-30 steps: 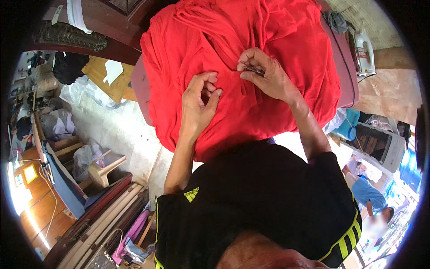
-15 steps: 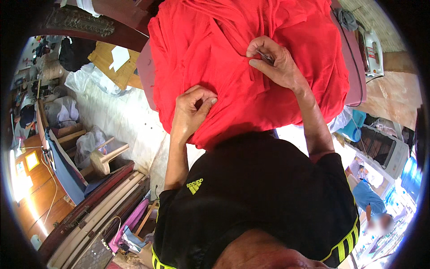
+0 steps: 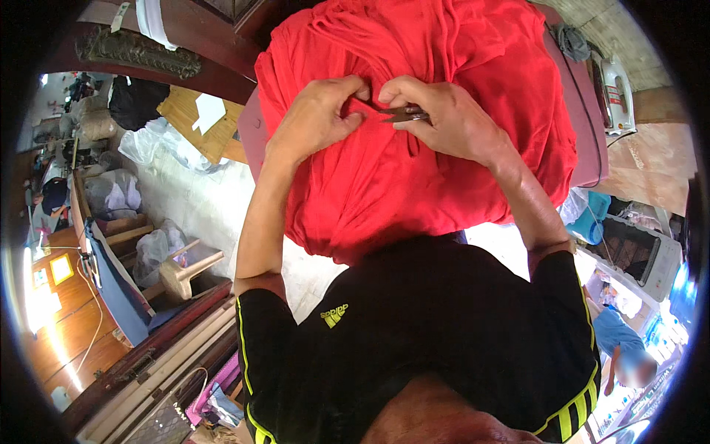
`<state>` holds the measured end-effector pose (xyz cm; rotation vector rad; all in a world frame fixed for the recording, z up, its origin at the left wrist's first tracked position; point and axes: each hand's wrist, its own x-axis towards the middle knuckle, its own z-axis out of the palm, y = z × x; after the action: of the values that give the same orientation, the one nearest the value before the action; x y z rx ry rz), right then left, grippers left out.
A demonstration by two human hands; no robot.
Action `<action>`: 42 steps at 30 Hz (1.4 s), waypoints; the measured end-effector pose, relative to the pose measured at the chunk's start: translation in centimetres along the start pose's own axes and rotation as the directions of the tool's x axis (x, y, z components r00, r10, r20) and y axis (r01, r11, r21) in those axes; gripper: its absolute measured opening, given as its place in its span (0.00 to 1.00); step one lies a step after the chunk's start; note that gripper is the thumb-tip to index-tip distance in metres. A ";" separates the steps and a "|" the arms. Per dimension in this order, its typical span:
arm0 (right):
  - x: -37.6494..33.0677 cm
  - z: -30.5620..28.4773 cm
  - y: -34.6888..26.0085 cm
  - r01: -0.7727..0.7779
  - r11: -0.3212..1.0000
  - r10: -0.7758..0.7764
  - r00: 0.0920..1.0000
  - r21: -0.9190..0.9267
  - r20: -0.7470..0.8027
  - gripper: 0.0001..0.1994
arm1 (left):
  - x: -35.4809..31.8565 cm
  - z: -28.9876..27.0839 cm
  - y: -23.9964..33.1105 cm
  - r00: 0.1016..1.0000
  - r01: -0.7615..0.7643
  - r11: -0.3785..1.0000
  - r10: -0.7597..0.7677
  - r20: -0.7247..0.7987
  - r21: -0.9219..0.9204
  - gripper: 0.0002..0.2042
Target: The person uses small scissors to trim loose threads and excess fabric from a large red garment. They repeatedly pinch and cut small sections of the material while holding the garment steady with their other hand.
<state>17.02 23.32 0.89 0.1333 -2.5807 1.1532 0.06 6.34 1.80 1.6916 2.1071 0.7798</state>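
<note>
A large heap of red cloth (image 3: 370, 192) lies gathered in front of me over a dark-pink surface. My right hand (image 3: 451, 118) is closed around small metal scissors (image 3: 405, 114), whose blades point left from under the fingers, close above the cloth. Its fingertips are bent down near a fold. Just to the left, my left hand (image 3: 314, 115) rests on the cloth with thumb and forefinger apart, facing the scissors' tips. Red cloth shows in the gap between them. The left hand's other fingers are hidden.
A clothes iron (image 3: 617, 96) stands at the far right beside a dark cord. At the left are a wooden board (image 3: 196, 122), plastic bags (image 3: 151, 137) and a small wooden stool (image 3: 185, 274). Another person (image 3: 621, 340) is at the lower right.
My left hand has moved forward and right, up to my right hand, and its thumb and forefinger have parted. The right hand has shifted slightly left and down, and the scissor blades now show plainly.
</note>
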 end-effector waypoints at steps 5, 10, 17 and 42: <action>1.1 0.1 1.1 0.131 0.962 -0.127 0.991 -0.239 0.031 0.07 | -2.0 -0.2 -0.8 0.940 -0.113 0.971 0.173 -0.293 0.211 0.10; -1.6 1.9 1.8 0.175 0.927 -0.193 0.981 -0.332 -0.021 0.06 | -4.8 4.6 -0.7 0.903 -0.024 0.978 0.110 -0.416 0.207 0.11; -3.2 2.2 0.8 0.166 0.944 -0.176 0.984 -0.286 -0.009 0.09 | -6.5 7.0 1.5 0.872 0.199 0.973 -0.232 -0.431 -0.121 0.13; -2.0 2.4 -0.8 0.063 0.896 0.014 0.985 -0.440 0.170 0.07 | -5.3 9.8 1.2 0.802 0.030 0.999 -0.015 -0.597 0.016 0.03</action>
<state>18.49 20.87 -0.68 0.1648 -2.9081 0.5333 7.85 3.42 -5.79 1.5594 2.5301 1.4422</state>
